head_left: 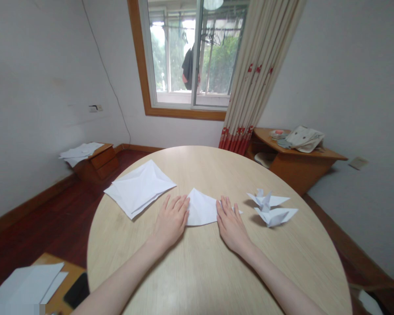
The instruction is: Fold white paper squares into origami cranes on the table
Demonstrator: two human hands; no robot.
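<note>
A folded sheet of white paper (202, 209) lies flat on the round wooden table (190, 271), its pointed corner facing away from me. My left hand (173, 218) rests palm down on its left side, fingers stretched out. On the right side lies my right hand (230, 223), also flat with its fingers extended; a small paper tip shows beyond it. Both palms hide the paper's side edges. Close to my right hand sit two folded paper cranes (272, 214), one behind the other. A stack of creased white paper sheets (141, 188) lies to the left of my left hand.
At lower left, a low wooden stand holds more white paper (26, 284) and a black phone (77, 291). A small cabinet (101, 162) with papers stands by the left wall. Behind the table are a window and a curtain (249, 78); a corner desk (302, 162) carries a bag.
</note>
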